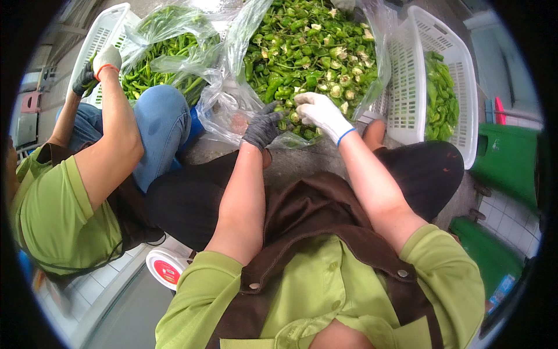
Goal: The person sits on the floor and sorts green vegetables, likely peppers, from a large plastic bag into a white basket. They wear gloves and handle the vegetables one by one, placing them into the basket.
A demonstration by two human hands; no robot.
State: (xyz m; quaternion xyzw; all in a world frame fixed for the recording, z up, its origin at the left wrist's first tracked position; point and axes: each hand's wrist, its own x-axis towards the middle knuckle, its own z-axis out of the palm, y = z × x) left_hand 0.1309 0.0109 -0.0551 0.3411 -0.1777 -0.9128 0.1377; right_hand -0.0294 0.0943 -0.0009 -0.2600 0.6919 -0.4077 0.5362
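A large clear plastic bag [237, 43] lies spread in front of me, heaped with green peppers [301, 52], some of them cut or broken with pale insides showing. My left hand [263, 126], in a dark grey glove, is at the near edge of the heap, its fingers touching a green pepper [282, 122]. Close beside it on the right, my right hand [324, 114] wears a white glove with a blue cuff and rests its curled fingers over the peppers. Whether the right fingers hold a pepper is hidden.
A white plastic basket [405, 83] holding green peppers stands at the right, near green wheeled bins [505, 161]. At the left a co-worker in gloves [107, 61] holds green peppers over another white basket [124, 13], beside a second bag of long green peppers [150, 65]. A white lidded bucket [165, 268] is behind my left knee.
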